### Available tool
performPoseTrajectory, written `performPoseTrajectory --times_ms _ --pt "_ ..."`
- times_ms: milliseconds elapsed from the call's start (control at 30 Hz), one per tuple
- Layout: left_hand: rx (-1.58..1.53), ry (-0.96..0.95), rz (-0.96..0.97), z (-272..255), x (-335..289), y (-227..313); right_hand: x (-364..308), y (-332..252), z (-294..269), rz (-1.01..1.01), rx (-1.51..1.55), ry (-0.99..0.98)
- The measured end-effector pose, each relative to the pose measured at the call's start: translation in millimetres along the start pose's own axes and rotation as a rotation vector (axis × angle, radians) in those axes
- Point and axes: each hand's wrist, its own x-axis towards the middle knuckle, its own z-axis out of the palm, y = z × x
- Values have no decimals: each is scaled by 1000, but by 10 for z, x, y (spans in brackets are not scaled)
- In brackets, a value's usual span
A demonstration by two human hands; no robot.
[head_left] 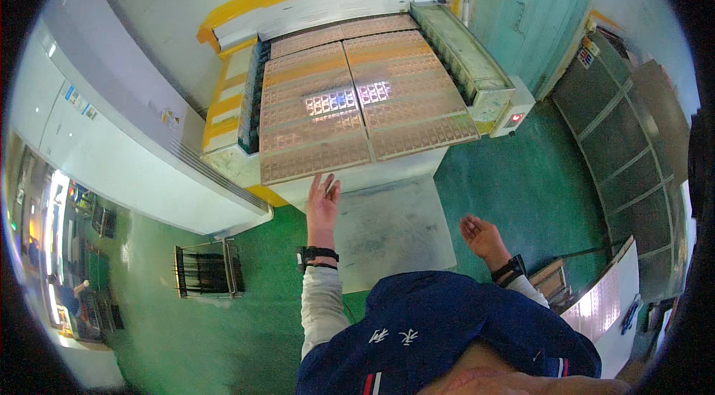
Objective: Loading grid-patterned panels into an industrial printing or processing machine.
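Note:
Two large copper-coloured patterned panels, a left panel [305,138] and a right panel [417,90], lie side by side on a wide conveyor machine [227,148] in front of me. More copper-coloured panel surface [350,30] shows behind them. My left hand [323,201] is just in front of the left panel's near edge, fingers stretched out and apart, holding nothing. Whether its fingertips touch that edge I cannot tell. Further right and nearer to me, my right hand [484,237] hangs over the floor with loosely bent fingers and nothing in it.
A control box [514,113] with a red display sits at the machine's right corner. A grey sheet [395,224] lies below its front. Left are a long white cabinet [141,145] and a black slotted rack [208,268]. Boards [599,306] and a dark framed screen [633,149] stand right.

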Motion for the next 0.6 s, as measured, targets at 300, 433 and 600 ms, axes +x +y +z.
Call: performPoseTrajectory --times_ms 300,433,600 --pt "119 144 -457 -444 -577 -1186 -528 93 -347 -90 92 73" --pt "135 63 -707 -587 -925 -1744 -914 140 -647 -208 184 249" --pt "284 91 -961 -353 -1315 -2106 -1302 220 -1766 -281 328 -62"
